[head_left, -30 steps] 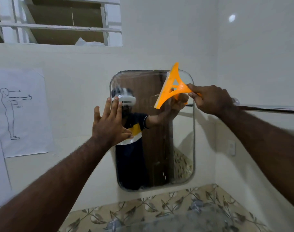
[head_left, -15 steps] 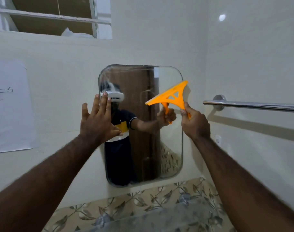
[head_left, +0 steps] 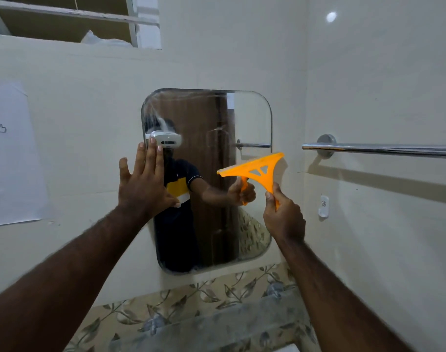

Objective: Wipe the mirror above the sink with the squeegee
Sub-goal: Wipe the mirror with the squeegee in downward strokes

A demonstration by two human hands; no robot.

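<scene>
step: wiping rounded rectangular wall mirror (head_left: pixel 249 118) | orange plastic squeegee (head_left: pixel 257 171) at the glass's 3 o'clock edge, blade tilted | right hand (head_left: pixel 284 214) grips its handle | left hand (head_left: pixel 145 184) flat, fingers straight, at 9 o'clock | tip: level the blade, press evenly, overlap strokes tbh

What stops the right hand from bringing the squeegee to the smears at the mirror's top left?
Likely nothing; yes, reachable. The right hand holds the squeegee at the mirror, right side; the left hand lies flat below the smears.
</scene>
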